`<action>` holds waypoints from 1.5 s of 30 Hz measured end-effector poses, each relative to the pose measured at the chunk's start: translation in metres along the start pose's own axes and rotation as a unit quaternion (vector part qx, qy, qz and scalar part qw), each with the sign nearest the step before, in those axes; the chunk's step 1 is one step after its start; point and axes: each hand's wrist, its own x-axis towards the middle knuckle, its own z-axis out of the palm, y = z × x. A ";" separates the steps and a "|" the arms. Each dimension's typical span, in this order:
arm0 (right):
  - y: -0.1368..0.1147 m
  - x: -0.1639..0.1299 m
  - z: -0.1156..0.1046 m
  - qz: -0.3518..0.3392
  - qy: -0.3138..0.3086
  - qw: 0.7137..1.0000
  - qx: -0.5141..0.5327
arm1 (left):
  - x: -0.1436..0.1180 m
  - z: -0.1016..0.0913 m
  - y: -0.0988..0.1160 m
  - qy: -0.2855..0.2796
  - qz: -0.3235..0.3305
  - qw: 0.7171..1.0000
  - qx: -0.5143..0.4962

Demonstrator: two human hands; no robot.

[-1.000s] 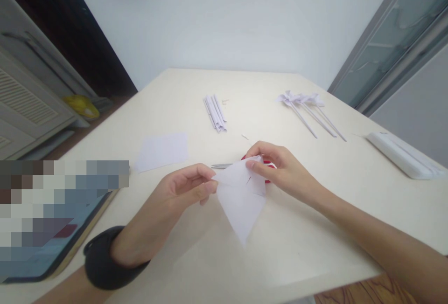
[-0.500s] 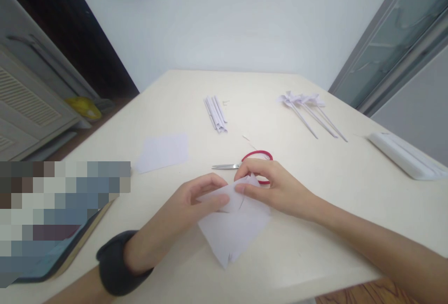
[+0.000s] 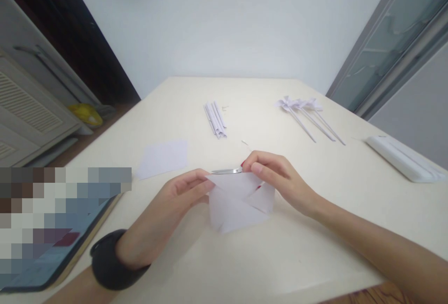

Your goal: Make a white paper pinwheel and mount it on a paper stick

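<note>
A square of white paper (image 3: pixel 238 203) with slits cut in from its corners is held up off the table between both hands. My left hand (image 3: pixel 187 192) pinches its upper left corner between thumb and fingers. Its upper right part is gripped by my right hand (image 3: pixel 280 176), thumb on the near side. Just behind the paper lies a pair of scissors (image 3: pixel 227 171) with blades pointing left; the red handles are mostly hidden by the paper and my right hand. Further left, a blank white sheet (image 3: pixel 163 158) rests flat.
Rolled paper tubes (image 3: pixel 215 120) lie mid-table. Paper pinwheels on sticks (image 3: pixel 301 108) are at the back right. A white packet (image 3: pixel 402 157) sits by the right edge, and a tablet (image 3: pixel 70 248), partly pixelated, at the left. A small thin stick (image 3: pixel 245 144) lies behind my right hand.
The paper has been turned and raised more upright. My left hand has moved slightly left to a corner, and my right hand slightly right. The view has tilted up a little.
</note>
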 end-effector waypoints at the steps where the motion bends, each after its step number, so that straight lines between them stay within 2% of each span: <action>1: -0.003 0.000 0.000 -0.008 -0.024 0.999 0.040 | 0.000 -0.001 -0.001 -0.006 0.000 1.000 0.006; 3: -0.005 -0.001 0.001 -0.010 -0.067 0.991 0.118 | 0.000 -0.002 -0.001 -0.023 -0.006 0.999 0.022; 5: -0.004 0.000 0.002 0.004 -0.090 0.986 0.142 | -0.002 -0.001 -0.001 -0.040 -0.011 0.999 0.031; 8: 0.000 0.000 0.007 0.020 -0.097 0.991 0.090 | -0.004 0.002 -0.002 -0.058 -0.019 0.998 0.035; 11: 0.002 -0.003 0.013 0.008 -0.107 0.994 0.021 | -0.005 0.006 -0.002 -0.060 -0.013 0.998 0.032; 16: 0.000 -0.007 0.020 -0.014 -0.102 0.994 -0.036 | -0.005 0.008 -0.003 -0.074 0.005 0.996 0.039; 25: 0.002 -0.007 0.021 -0.013 -0.097 0.994 -0.048 | -0.006 0.005 -0.003 -0.068 0.068 0.987 0.127; 32: 0.005 -0.009 0.022 -0.022 -0.085 0.994 -0.061 | -0.006 0.002 -0.005 -0.052 0.148 0.958 0.240; 36: 0.005 -0.010 0.022 -0.033 -0.079 0.993 -0.079 | -0.008 0.003 -0.004 -0.045 0.168 0.943 0.284; 45: 0.003 -0.009 0.021 -0.047 -0.058 0.990 -0.119 | -0.008 0.002 -0.007 -0.054 0.161 0.955 0.245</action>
